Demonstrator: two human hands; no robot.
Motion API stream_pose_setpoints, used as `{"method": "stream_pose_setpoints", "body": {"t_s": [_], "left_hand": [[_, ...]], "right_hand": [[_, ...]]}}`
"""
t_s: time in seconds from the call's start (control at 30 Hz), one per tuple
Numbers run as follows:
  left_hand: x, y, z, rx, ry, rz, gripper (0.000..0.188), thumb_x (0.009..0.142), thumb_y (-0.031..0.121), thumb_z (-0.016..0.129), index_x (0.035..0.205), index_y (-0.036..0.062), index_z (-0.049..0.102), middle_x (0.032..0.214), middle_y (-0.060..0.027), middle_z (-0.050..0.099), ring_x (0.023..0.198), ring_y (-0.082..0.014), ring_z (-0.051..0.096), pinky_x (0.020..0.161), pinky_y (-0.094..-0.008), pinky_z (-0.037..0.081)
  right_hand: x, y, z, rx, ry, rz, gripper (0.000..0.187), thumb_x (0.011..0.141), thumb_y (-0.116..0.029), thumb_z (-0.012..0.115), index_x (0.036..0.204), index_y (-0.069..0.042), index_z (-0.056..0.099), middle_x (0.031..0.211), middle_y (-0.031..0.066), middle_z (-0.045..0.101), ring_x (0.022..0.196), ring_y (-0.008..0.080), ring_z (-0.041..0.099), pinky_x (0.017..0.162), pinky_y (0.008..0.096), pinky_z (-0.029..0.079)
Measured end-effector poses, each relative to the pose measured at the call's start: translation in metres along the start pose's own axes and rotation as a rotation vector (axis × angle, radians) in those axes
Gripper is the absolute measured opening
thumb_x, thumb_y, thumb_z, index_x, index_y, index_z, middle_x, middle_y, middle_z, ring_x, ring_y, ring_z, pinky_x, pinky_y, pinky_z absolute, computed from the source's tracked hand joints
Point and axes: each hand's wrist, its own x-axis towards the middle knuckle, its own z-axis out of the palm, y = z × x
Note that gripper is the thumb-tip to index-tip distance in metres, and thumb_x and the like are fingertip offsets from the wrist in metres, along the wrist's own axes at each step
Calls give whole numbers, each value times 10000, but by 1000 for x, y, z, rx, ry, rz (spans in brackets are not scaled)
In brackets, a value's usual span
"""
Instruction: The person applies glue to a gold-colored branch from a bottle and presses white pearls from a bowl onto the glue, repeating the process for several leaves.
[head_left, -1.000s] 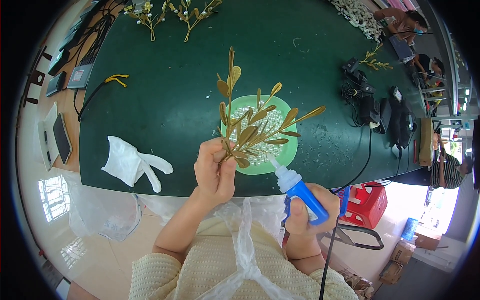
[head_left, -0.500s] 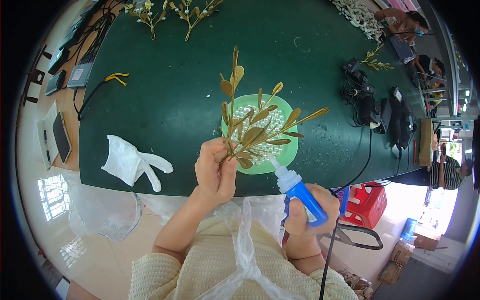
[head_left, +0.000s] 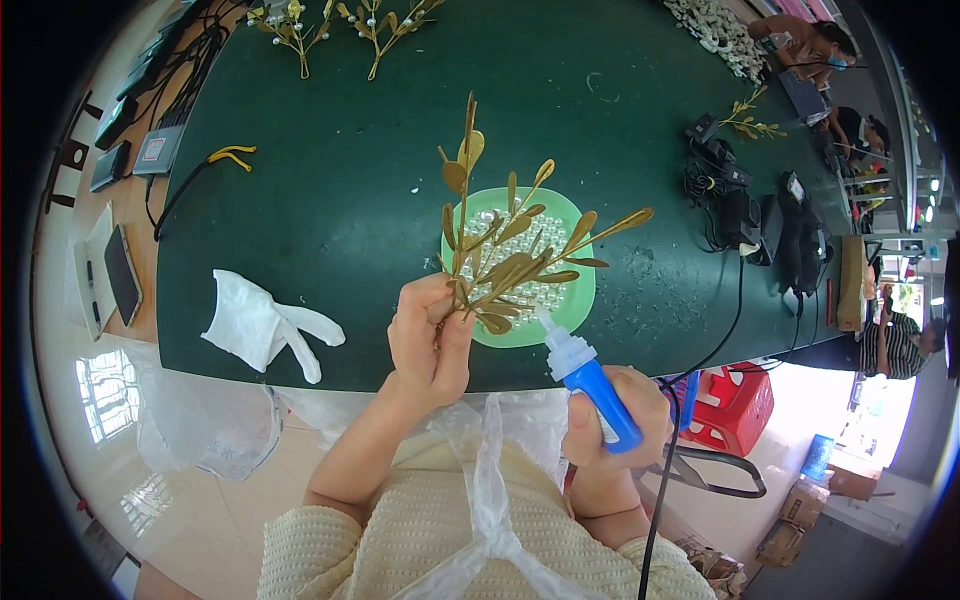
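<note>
I can't make out stem end of gold branch (head_left: 510, 268): left grip (head_left: 430, 340) covers it. Beaded sprigs (head_left: 302, 45) cut off by my top edge. Branch leaves block part of white beads (head_left: 548, 240) in green tray (head_left: 582, 290) on worktop (head_left: 330, 180); white glove (head_left: 245, 325) lies to left. Left grip pinches branch near base, leaves fanning across tray in my view. Right grip (head_left: 632, 425) wraps blue bottle (head_left: 603, 400), nozzle (head_left: 566, 350) near lowest leaves.

Head-worn fisheye view, directed downward from above the wearer's torso (head_left: 420, 520). The green table (head_left: 330, 170) lies near, its edges bending toward the rim.
</note>
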Motion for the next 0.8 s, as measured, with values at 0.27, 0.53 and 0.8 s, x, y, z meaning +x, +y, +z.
{"method": "stream_pose_setpoints", "body": {"t_s": [0.27, 0.53, 0.8], "left_hand": [[-2, 0, -1, 33, 14, -31, 199, 806, -6, 431, 985, -49, 353, 737, -128, 568, 556, -107, 477, 567, -210, 395], [-2, -1, -1, 34, 25, -26, 197, 806, 0, 436, 982, -49, 361, 762, -133, 572, 585, -113, 486, 591, -212, 398], [0, 2, 1, -42, 41, -58, 179, 831, 29, 430, 980, -48, 368, 736, -100, 556, 581, -74, 449, 559, -190, 372]], "right_hand": [[1, -3, -6, -9, -26, 39, 330, 628, -134, 702, 850, -2, 497, 669, 98, 571, 506, 234, 558, 480, 300, 472], [3, -2, -1, -2, -10, 1, 332, 622, -131, 707, 857, 0, 511, 646, 85, 559, 491, 223, 554, 464, 296, 468], [3, -1, 1, -11, -5, -4, 330, 618, -131, 711, 846, 3, 515, 645, 95, 565, 486, 227, 555, 465, 294, 467]]}}
